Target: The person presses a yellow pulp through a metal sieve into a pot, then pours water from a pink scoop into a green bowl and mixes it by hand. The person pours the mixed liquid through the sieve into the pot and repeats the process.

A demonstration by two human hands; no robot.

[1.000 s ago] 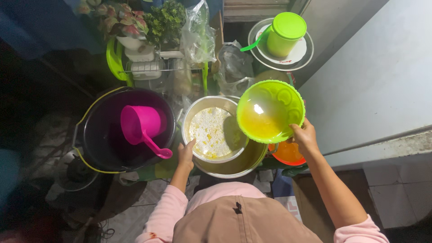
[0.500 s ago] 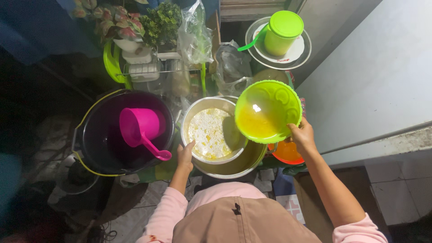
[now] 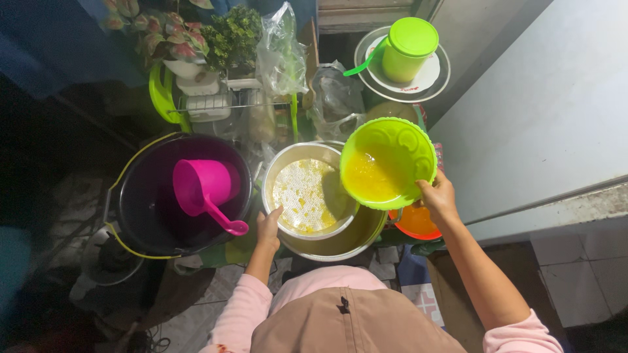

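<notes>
A large black bucket with a yellow-green wire handle sat at the left centre of the frame, and a pink dipper lay inside it with its handle pointing toward the lower right. Just right of it, at the centre, stood a metal pot with a round metal strainer seated in its mouth, pale wet pulp spread across the strainer's mesh. Above the pot's right side a lime-green plastic bowl was tilted toward the strainer, with yellow liquid pooled in its lower side. The right hand gripped the bowl's rim at its lower right edge, fingers closed on it. The left hand rested on the strainer's near left rim, fingers curled over the edge. An orange bowl showed partly under the right hand. At the upper right a lime-green lidded jug stood on a white plate.
</notes>
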